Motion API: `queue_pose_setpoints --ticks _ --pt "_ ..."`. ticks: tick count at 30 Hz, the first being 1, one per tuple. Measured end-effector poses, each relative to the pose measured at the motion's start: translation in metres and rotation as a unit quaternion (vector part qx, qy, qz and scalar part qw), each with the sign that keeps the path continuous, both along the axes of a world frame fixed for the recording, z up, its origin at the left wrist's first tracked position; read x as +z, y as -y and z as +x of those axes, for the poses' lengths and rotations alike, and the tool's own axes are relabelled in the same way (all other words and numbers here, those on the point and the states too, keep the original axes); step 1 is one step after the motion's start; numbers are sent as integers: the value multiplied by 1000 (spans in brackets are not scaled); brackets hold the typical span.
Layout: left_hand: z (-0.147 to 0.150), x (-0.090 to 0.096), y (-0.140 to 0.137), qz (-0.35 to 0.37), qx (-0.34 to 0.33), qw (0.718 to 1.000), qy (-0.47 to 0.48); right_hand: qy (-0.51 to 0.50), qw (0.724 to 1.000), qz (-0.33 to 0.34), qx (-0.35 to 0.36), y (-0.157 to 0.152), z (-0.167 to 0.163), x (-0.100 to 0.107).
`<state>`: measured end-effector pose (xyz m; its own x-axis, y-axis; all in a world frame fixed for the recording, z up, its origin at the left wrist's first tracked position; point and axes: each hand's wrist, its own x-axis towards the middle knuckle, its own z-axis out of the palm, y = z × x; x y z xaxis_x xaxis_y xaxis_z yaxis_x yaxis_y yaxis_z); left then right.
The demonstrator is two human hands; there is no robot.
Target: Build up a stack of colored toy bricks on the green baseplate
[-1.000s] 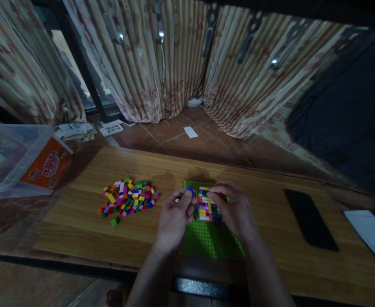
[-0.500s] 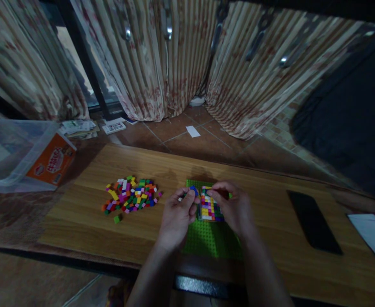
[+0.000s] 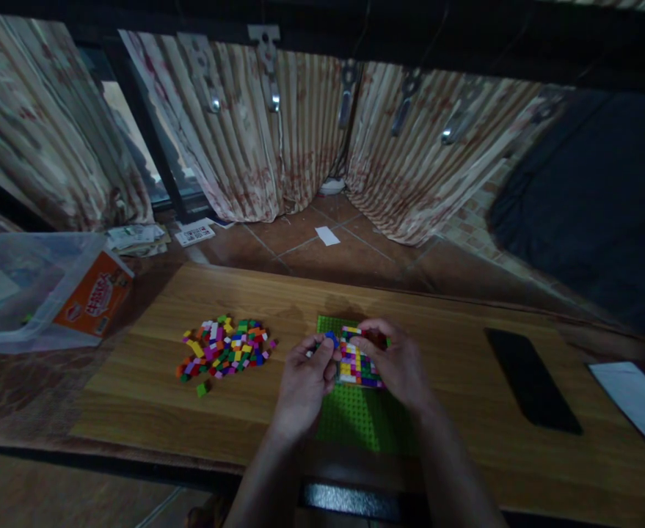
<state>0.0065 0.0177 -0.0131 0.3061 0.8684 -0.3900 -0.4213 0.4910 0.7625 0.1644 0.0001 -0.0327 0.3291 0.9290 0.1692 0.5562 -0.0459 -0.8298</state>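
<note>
My left hand point(image 3: 304, 385) is closed, pinching a blue toy brick point(image 3: 331, 337) between thumb and fingers. It hovers at the left edge of a green studded baseplate point(image 3: 355, 425). Rows of small coloured bricks point(image 3: 355, 367) form a block on the upper part of the plate. My right hand point(image 3: 399, 363) reaches over that block from the right, thumb and forefinger drawn together at its upper rows. Whatever lies between those fingertips is hidden. A loose pile of mixed coloured bricks point(image 3: 228, 348) lies to the left, with one green brick point(image 3: 202, 389) apart from it.
On the wooden table point(image 3: 140, 411), a black flat slab point(image 3: 534, 380) and a white sheet point(image 3: 635, 400) lie to the right. A clear plastic bin point(image 3: 30, 271) with an orange label stands left of the table. Striped curtains point(image 3: 234, 147) hang behind.
The camera view has tilted up a little, so the table sits lower in the picture. My right fingers have shifted slightly over the brick rows; my left hand still holds the blue brick.
</note>
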Motion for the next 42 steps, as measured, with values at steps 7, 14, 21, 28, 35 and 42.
queue_pose_setpoints --ticks 7,14,21,28,35,42 --pt "2 -2 2 -11 -7 1000 12 -82 993 71 -47 10 -1 16" --pt "6 -2 4 22 -42 999 1 -107 994 -14 34 14 -32 33" --pt "11 7 8 49 -51 997 -36 -141 990 -3 22 18 -33 37" --pt "4 6 1 -4 41 999 15 -96 989 56 -101 23 13 32" --pt "1 7 -3 -18 62 998 16 -18 999 10 -38 21 19 20" --pt "3 6 -2 -20 55 998 19 83 996 2 24 16 6 20"
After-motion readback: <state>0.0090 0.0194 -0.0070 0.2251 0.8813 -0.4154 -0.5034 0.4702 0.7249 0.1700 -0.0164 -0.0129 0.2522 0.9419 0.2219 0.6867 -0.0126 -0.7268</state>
